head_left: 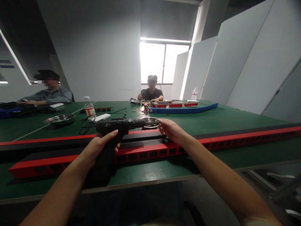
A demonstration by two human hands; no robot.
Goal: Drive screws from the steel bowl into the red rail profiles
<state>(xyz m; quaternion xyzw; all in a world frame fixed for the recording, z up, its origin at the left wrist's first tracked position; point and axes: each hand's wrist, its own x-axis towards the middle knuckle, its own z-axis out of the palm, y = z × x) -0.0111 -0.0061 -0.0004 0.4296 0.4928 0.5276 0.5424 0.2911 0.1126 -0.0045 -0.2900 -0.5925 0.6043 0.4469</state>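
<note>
Drill (111, 125) held up at the near side of the table, its long axis nearly level, the bit pointing to three o'clock and the handle dropping toward half past six. The left hand (100, 142) is wrapped around the handle; the right hand (171, 130) has its fingertips pinched together at the bit's tip, and I cannot tell whether a small piece sits between them. Two long red-and-black bars, a near bar (35, 165) and a far bar (47, 138), run roughly from nine to three along the green table (145, 174). A window (152, 59) glows at one o'clock, white panels (235, 62) stand at two, and seated people are at ten (55, 94) and just past one (152, 93). Just beyond the drill's front end, a metal bowl (151, 127) holds small dark pieces. At nine is a shallow metal dish (60, 120), its contents unclear; at ten, a labelled bottle (89, 110).
</note>
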